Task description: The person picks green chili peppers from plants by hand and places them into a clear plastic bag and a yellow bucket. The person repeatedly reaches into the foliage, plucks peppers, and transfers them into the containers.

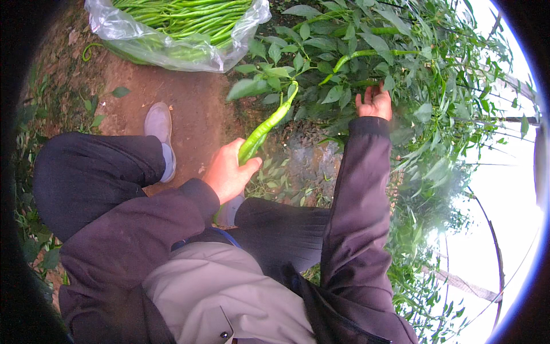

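My left hand [230,170] is closed around a long green chili pepper [271,122], its curved stem end pointing up and away from me. Part of a second green pepper shows just behind it in the same grip. My right hand [375,102] reaches in among the leaves of a pepper plant [326,45]; its fingertips are partly hidden by foliage, so I cannot tell whether it grips anything. A bent green pepper [359,54] hangs on the plant above that hand.
A clear plastic bag [172,53] full of long green peppers [184,19] stands on the dirt path [193,101] ahead. One curled pepper [87,52] sticks out beside it. Dense pepper plants [429,107] line the right side, with thin poles behind them.
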The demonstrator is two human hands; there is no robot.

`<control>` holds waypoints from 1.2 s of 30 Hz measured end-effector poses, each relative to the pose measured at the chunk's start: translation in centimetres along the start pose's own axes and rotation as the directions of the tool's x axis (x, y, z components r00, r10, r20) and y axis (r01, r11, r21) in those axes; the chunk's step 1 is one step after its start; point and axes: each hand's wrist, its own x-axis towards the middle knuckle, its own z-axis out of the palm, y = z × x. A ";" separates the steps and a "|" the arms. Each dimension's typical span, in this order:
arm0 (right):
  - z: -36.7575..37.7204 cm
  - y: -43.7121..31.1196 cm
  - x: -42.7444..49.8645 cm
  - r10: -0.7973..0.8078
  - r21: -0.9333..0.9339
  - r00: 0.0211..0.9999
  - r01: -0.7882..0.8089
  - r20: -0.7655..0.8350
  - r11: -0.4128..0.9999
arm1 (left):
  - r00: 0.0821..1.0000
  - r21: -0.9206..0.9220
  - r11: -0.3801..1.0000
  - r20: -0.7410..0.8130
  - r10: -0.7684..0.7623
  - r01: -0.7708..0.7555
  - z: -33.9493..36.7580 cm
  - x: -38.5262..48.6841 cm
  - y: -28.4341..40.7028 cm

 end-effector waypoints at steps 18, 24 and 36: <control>-4.7 -7.9 -13.5 -0.590 0.113 0.808 0.587 -0.013 0.802 | 0.999 -0.284 0.958 0.040 -0.034 0.044 -0.3 -0.4 2.6; -8.5 -7.5 -20.8 -0.595 0.046 0.798 0.600 -0.094 0.799 | 0.989 -0.348 0.933 0.138 -0.050 0.095 -2.0 -1.2 6.2; -12.4 3.1 -25.3 -0.030 0.311 0.989 -0.017 0.144 0.950 | 0.815 -0.107 0.961 0.558 -0.154 0.255 2.7 -6.2 6.0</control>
